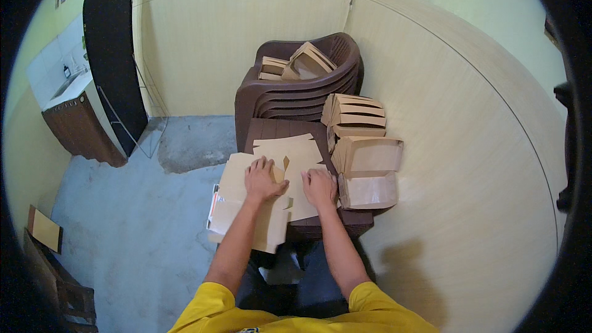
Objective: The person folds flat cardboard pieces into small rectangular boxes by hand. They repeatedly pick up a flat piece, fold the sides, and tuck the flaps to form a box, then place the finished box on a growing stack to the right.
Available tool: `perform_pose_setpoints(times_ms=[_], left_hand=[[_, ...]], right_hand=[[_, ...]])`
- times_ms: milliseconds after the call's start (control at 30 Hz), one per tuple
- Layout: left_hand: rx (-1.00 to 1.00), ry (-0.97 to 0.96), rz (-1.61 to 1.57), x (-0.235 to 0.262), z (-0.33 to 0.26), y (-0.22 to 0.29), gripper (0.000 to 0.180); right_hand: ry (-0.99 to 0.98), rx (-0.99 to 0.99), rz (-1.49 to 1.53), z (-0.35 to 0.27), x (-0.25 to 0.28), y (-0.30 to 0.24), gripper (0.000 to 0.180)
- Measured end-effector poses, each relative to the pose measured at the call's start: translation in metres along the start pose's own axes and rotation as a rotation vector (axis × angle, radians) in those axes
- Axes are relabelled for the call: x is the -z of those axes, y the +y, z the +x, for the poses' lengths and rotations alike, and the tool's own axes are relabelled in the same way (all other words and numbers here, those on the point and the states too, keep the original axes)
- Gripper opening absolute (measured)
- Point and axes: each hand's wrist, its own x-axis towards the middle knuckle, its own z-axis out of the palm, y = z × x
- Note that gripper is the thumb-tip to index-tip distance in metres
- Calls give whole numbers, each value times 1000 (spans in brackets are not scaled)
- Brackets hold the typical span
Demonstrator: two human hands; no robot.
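Observation:
Flat brown cardboard box blanks lie on a dark brown stool-like stand before me. My left hand (265,180) rests with spread fingers on the left blank (237,176), its thumb reaching toward the other sheet. At the right edge of the right-hand blank (299,151), my right hand (319,186) has its fingers curled in on the cardboard; the fingertips are hidden. A small diamond-shaped gap shows the dark surface between the sheets. Under the left blank, a white printed edge (213,206) sticks out.
Folded open boxes (370,176) sit right of my right hand, with more stacked boxes (354,114) behind. Brown plastic chairs (296,95) stand stacked beyond, holding further boxes (308,61). A tall black board (110,55) leans beside a sink cabinet (83,123) at far left.

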Motion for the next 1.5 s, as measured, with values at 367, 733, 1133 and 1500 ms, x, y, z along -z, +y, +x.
perform_pose_setpoints(times_ms=[367,733,1133,1500], left_hand=[[-92,-689,-628,38,-23,20,33],[-101,101,-87,-25,-86,61,50],[-165,33,13,-30,-84,40,45],[-264,45,-326,-45,-59,11,41]], right_hand=[[53,-349,639,-37,-1,19,37],[52,66,139,-46,21,-2,35],[-101,-63,188,-41,15,-20,28],[-107,153,147,-113,38,-58,85]])
